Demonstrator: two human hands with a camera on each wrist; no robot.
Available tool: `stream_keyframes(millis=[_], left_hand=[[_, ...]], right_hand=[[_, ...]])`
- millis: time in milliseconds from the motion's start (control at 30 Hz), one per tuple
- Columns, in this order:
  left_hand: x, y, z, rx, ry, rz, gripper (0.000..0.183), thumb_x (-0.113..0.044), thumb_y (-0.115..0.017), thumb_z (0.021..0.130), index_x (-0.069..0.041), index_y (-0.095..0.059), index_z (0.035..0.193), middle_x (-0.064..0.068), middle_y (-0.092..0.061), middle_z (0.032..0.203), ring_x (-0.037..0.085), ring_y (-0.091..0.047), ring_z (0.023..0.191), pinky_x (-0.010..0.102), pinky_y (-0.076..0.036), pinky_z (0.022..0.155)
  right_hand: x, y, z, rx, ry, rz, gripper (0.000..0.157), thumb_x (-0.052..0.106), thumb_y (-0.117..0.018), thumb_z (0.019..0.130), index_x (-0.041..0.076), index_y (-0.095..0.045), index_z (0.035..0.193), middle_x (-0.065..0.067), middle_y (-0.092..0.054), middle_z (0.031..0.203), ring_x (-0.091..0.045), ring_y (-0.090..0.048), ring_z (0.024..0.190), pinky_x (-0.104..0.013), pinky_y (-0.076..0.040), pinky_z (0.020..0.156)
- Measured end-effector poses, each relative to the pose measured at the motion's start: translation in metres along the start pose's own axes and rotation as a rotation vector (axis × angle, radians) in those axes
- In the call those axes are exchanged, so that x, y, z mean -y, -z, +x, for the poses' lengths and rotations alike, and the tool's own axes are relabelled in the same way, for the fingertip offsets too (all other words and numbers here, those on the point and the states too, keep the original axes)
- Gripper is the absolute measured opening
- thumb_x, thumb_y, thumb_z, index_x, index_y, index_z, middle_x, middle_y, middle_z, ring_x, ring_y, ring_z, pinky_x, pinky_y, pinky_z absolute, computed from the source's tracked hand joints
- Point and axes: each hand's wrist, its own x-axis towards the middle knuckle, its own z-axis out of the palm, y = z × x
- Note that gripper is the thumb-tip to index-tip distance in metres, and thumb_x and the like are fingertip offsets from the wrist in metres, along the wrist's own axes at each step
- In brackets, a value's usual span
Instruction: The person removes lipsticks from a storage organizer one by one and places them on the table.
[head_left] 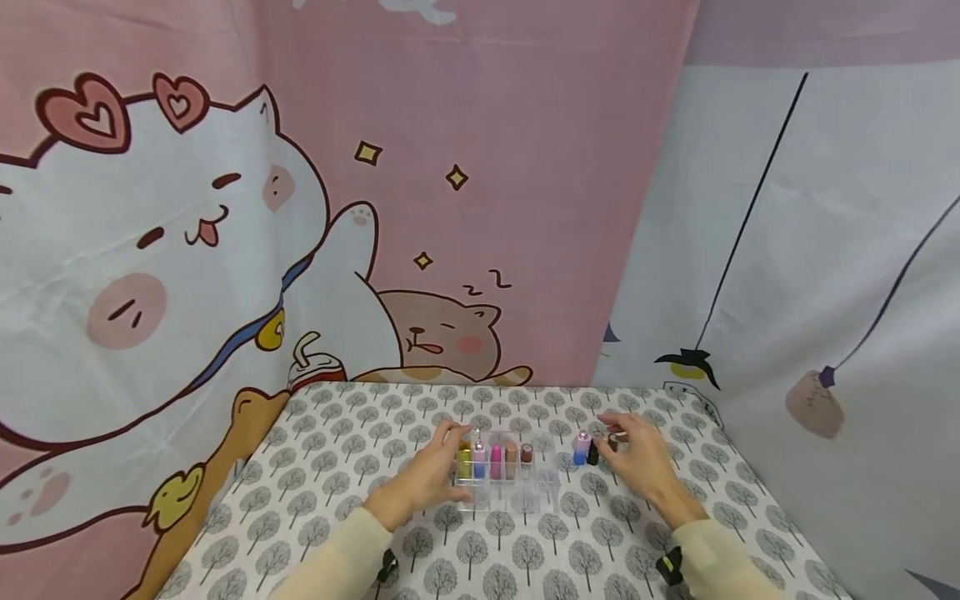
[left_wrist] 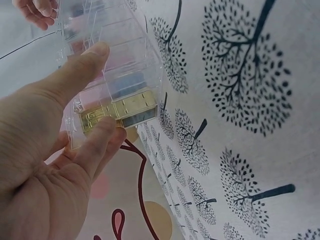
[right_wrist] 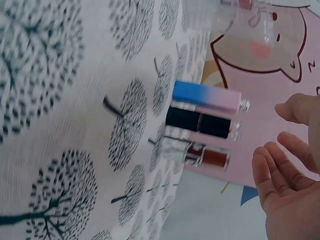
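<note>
My left hand (head_left: 423, 477) grips the left end of a clear compartment organizer (head_left: 546, 497), thumb at the front and fingers by a gold lipstick tube (left_wrist: 135, 107). Along its back row stand a pink-and-blue tube (head_left: 479, 460), a magenta tube (head_left: 496, 462), a tan tube (head_left: 512, 461) and a dark red one (head_left: 527, 453). To the organizer's right, a blue-and-pink lipstick (right_wrist: 206, 96), a black lipstick (right_wrist: 199, 122) and a clear tube with red-brown colour (right_wrist: 214, 157) stand side by side. My right hand (head_left: 643, 458) hovers beside these three, fingers loosely bent and holding nothing.
A tablecloth with grey trees (head_left: 472, 550) covers the table. Behind it hangs a pink curtain (head_left: 540, 208) with cartoon cats, and a pale curtain (head_left: 825, 292) borders the right side. The organizer's front row lies toward me.
</note>
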Motion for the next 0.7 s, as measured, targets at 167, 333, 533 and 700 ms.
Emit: stream_keyframes(millis=[167,333,533,700], left_hand=[[-0.001,0.002,0.002,0.004,-0.006,-0.011,0.121,-0.019,-0.108,0.082,-0.009,-0.036,0.179,0.019,-0.043,0.169,0.026,-0.077,0.106,0.029,-0.071,0.085],[0.001,0.003,0.001,0.011,-0.001,-0.01,0.121,-0.02,-0.109,0.081,-0.01,-0.037,0.178,0.018,-0.043,0.169,0.028,-0.078,0.106,0.028,-0.071,0.085],[0.0,0.004,0.002,0.009,-0.005,-0.022,0.12,-0.019,-0.109,0.081,-0.009,-0.038,0.177,0.019,-0.043,0.17,0.033,-0.08,0.11,0.03,-0.072,0.087],[-0.002,0.004,0.002,0.016,0.004,-0.026,0.121,-0.02,-0.109,0.081,-0.01,-0.037,0.178,0.019,-0.042,0.171,0.032,-0.081,0.112,0.028,-0.072,0.087]], right_hand=[[0.011,-0.003,-0.001,0.022,0.0,0.014,0.041,0.0,-0.094,0.095,-0.001,-0.081,0.133,-0.02,-0.079,0.115,-0.036,-0.081,0.092,-0.046,-0.074,0.079],[0.019,-0.01,-0.002,0.04,0.012,0.043,0.041,-0.002,-0.094,0.094,-0.004,-0.08,0.132,-0.022,-0.079,0.117,-0.037,-0.083,0.096,-0.044,-0.076,0.084],[0.028,-0.015,-0.001,0.029,0.067,0.039,0.035,0.0,-0.092,0.096,-0.002,-0.081,0.129,-0.019,-0.079,0.115,-0.036,-0.082,0.097,-0.045,-0.076,0.085],[0.035,-0.019,0.0,0.041,0.093,0.056,0.036,-0.002,-0.091,0.095,0.0,-0.082,0.13,-0.015,-0.079,0.112,-0.031,-0.083,0.09,-0.043,-0.076,0.079]])
